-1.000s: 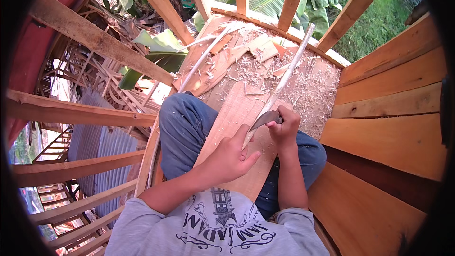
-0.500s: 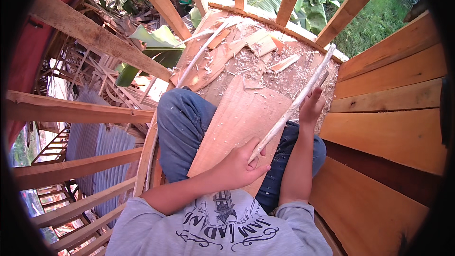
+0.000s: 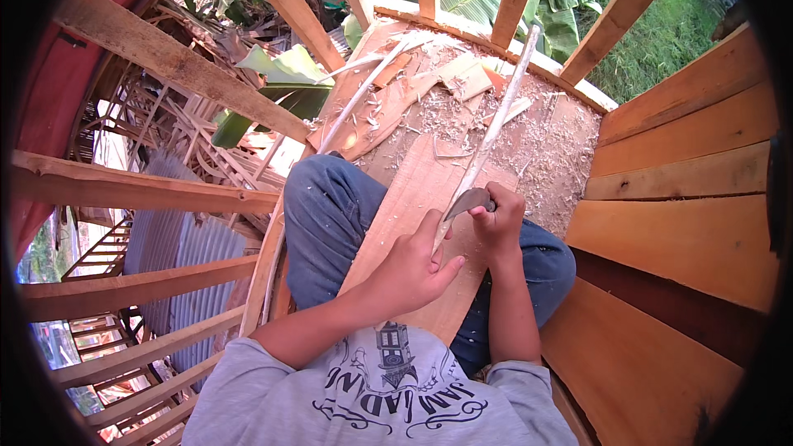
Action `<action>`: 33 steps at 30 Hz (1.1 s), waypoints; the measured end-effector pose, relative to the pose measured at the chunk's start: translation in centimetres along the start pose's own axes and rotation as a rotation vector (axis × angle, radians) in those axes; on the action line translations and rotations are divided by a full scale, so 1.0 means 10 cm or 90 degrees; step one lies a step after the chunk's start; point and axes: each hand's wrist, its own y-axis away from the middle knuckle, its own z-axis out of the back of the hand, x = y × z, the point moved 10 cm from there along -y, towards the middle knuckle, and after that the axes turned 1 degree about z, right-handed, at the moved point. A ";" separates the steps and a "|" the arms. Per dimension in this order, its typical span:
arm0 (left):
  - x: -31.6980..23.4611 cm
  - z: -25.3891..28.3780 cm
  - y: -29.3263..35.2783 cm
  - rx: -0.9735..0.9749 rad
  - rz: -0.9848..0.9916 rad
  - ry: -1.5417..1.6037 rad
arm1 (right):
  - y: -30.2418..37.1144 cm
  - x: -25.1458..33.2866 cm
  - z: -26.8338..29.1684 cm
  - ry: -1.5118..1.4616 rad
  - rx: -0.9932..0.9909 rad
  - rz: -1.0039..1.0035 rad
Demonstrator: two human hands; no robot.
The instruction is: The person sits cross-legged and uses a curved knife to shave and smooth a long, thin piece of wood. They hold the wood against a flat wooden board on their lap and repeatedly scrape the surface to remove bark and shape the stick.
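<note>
No packages, labels, signs or screens were in view, the only printed thing being a dark emblem with curved lettering on the chest of the person's grey shirt (image 3: pixel 388 396) at the lower edge.

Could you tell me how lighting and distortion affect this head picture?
Head view: even daylight, soft shadows; the fisheye bends the wooden beams near the black rim; the left hand, right hand and thin stick are sharp; bright patch at the left edge washes out.
</note>
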 end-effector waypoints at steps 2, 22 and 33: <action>-0.05 -0.02 0.00 -0.001 -0.008 -0.010 | -0.02 -0.08 0.04 -0.041 -0.016 -0.030; 0.07 -0.04 -0.06 0.051 0.006 0.133 | -0.03 0.17 -0.12 -0.194 0.070 -0.079; -0.05 -0.28 0.00 0.077 -0.005 0.042 | -0.09 -0.14 0.20 -0.041 -0.076 -0.023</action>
